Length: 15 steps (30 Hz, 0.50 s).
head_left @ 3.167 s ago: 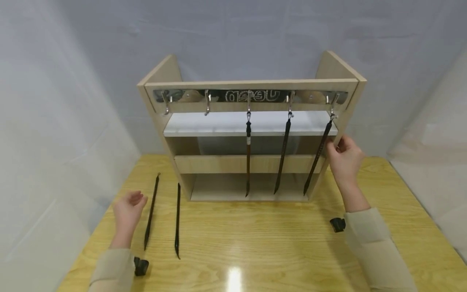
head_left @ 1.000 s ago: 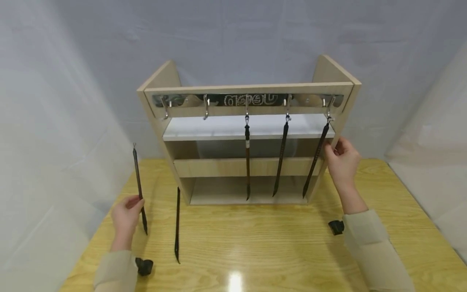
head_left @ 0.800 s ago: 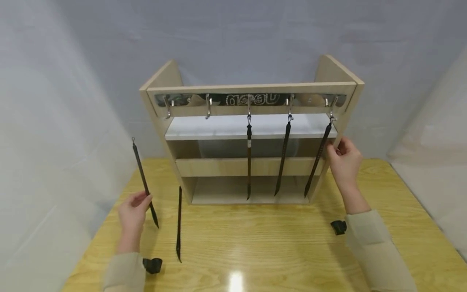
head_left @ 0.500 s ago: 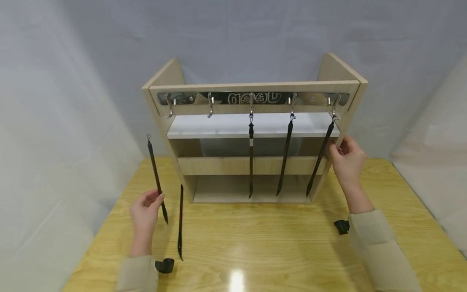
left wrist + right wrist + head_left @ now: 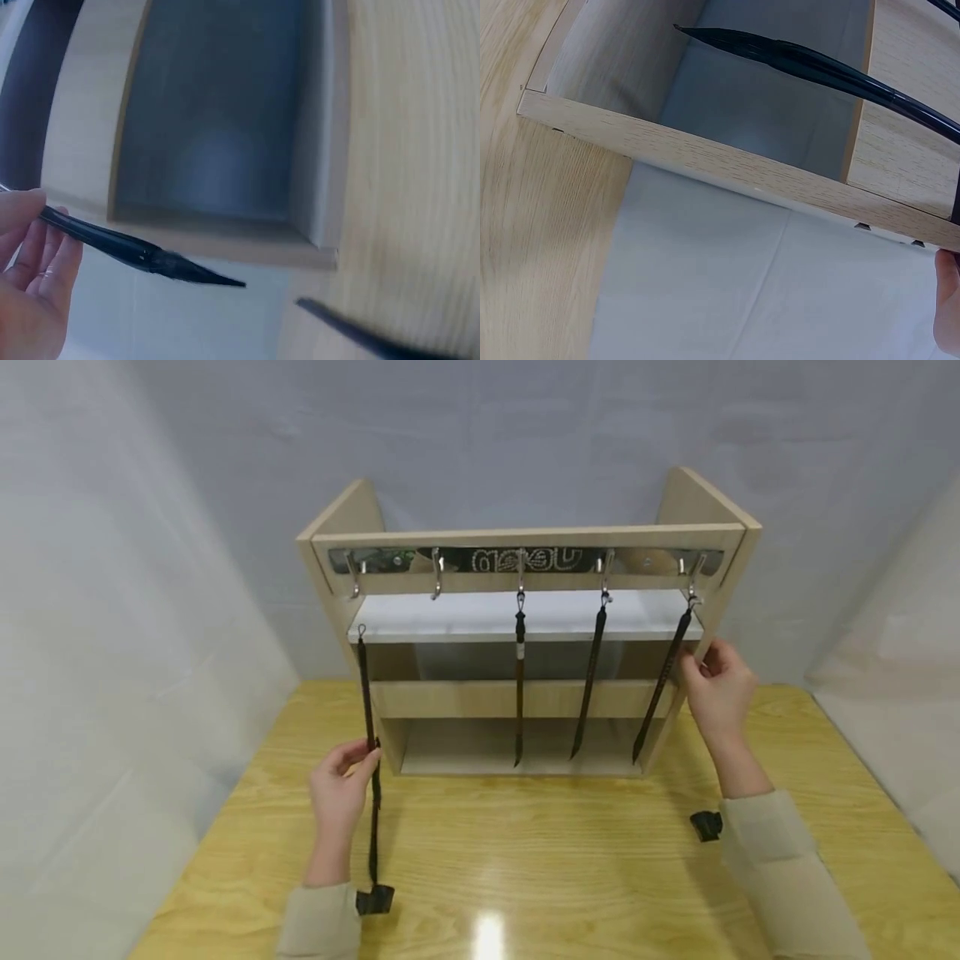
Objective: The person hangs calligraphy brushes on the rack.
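Note:
My left hand (image 5: pixel 341 789) pinches a calligraphy brush (image 5: pixel 365 689) low on its handle, loop end up and dark tip down. In the head view the brush overlaps the left side panel of the wooden shelf (image 5: pixel 442 700); its loop lies below the leftmost hook (image 5: pixel 353 581). The left wrist view shows its pointed bristles (image 5: pixel 195 270) beside the shelf. A second brush (image 5: pixel 373 852) rests on the table, partly hidden behind the left hand and held brush. With thumb and fingers, my right hand (image 5: pixel 720 697) grips the shelf's right side panel, near the rightmost hanging brush (image 5: pixel 662 689).
Two more brushes hang from the hook rail, one at the middle hook (image 5: pixel 519 693) and one right of it (image 5: pixel 589 685). Another hook (image 5: pixel 437 578) is second from the left. Black wrist devices (image 5: pixel 375 900) sit at both sleeves. The wooden table (image 5: pixel 510 852) spreads in front.
My left hand has picked up the brush from the table, raised it upright and carried it right to the shelf's left side. The right hand keeps its grip on the panel.

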Each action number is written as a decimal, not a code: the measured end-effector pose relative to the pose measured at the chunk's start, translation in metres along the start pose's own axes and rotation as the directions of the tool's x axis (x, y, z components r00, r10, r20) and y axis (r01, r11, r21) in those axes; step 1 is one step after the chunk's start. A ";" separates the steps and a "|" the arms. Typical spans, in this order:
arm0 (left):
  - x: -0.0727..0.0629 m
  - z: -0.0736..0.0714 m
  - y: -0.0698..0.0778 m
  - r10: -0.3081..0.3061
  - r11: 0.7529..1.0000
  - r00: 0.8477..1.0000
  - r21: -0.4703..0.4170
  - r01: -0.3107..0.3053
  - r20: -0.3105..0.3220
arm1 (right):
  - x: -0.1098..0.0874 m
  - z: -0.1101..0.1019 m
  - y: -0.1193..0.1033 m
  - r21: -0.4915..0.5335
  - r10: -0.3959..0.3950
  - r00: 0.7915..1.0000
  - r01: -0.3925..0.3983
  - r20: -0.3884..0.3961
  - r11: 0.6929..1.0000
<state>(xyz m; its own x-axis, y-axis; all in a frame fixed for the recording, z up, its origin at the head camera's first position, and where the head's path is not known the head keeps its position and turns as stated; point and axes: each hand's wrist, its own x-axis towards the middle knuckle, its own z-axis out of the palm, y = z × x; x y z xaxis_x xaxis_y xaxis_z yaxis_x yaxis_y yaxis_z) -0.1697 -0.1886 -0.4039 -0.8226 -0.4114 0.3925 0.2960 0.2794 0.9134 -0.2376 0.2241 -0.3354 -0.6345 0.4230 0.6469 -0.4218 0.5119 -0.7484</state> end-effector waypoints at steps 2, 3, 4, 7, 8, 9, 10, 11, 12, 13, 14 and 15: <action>-0.003 0.007 0.005 0.038 0.999 0.999 0.012 -0.038 0.011 | 0.001 -0.001 0.000 -0.015 0.000 1.000 0.000 0.007 1.000; -0.004 0.010 0.007 0.065 0.998 0.998 0.018 -0.065 0.019 | 0.000 -0.001 0.000 -0.014 0.003 1.000 -0.002 0.011 1.000; -0.005 0.013 0.010 0.091 0.996 0.996 0.022 -0.092 0.023 | 0.000 -0.001 0.000 -0.017 0.003 1.000 -0.003 0.013 1.000; -0.009 0.023 0.017 0.161 0.986 0.986 0.028 -0.163 0.051 | 0.000 -0.002 0.000 -0.019 0.006 1.000 -0.006 0.018 1.000; -0.010 0.026 0.020 0.176 0.984 0.983 0.020 -0.177 0.059 | 0.000 -0.002 0.001 -0.018 0.005 1.000 -0.005 0.017 1.000; -0.010 0.029 0.022 0.184 0.983 0.981 0.016 -0.185 0.066 | 0.000 -0.002 0.001 -0.013 0.006 1.000 -0.005 0.015 1.000; -0.011 0.032 0.024 0.188 0.982 0.980 0.011 -0.189 0.070 | -0.001 -0.002 0.002 -0.009 0.006 1.000 -0.006 0.014 1.000; -0.011 0.035 0.026 0.192 0.981 0.979 0.008 -0.193 0.074 | 0.000 -0.001 0.002 -0.006 0.005 1.000 -0.005 0.013 1.000; -0.012 0.037 0.028 0.196 0.980 0.978 0.011 -0.198 0.075 | 0.000 -0.001 0.002 -0.004 0.004 1.000 -0.004 0.012 1.000; -0.012 0.040 0.030 0.198 0.980 0.977 0.012 -0.199 0.076 | 0.000 -0.001 0.002 -0.004 0.004 1.000 -0.004 0.010 1.000; -0.013 0.042 0.032 0.195 0.980 0.978 0.008 -0.196 0.078 | 0.000 -0.001 0.002 -0.006 0.002 1.000 -0.002 0.009 1.000; -0.013 0.043 0.033 0.197 0.980 0.977 0.008 -0.198 0.077 | 0.000 -0.001 0.002 -0.002 0.001 1.000 -0.001 0.008 1.000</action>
<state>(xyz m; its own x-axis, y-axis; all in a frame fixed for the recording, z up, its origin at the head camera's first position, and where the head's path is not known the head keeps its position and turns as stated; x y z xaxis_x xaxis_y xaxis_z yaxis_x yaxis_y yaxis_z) -0.1701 -0.1363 -0.3834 -0.7834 -0.2800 0.5549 0.4489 0.3626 0.8167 -0.2376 0.2257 -0.3370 -0.6402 0.4178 0.6447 -0.4198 0.5125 -0.7491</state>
